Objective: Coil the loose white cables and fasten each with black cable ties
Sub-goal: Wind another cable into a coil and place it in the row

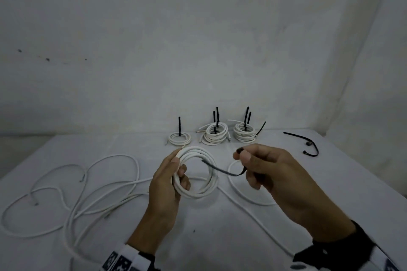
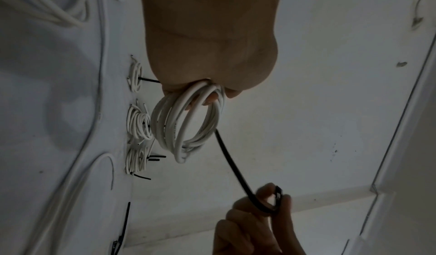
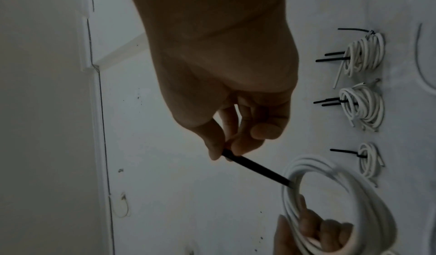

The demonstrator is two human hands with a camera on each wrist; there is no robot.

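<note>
Holding white coil (image 1: 196,172), your left hand (image 1: 168,185) wraps fingers round it; right hand (image 1: 271,174) pinches black tie (image 1: 222,170), tip inside ring.
Left wrist view: coil hangs under your fingers, tie tip beside it.
Right wrist view: your thumb and finger squeeze tie; three tied bundles (image 3: 364,106) past your knuckles.

Plain indoor workstation, type of premises not determinable. A white table (image 1: 220,237) stands against bare, scuffed white walls (image 1: 198,39). On it lie loose cables (image 1: 72,185), tied coils (image 1: 217,135) and spare ties (image 1: 306,142). No furnishings or signage identify the room further.
</note>
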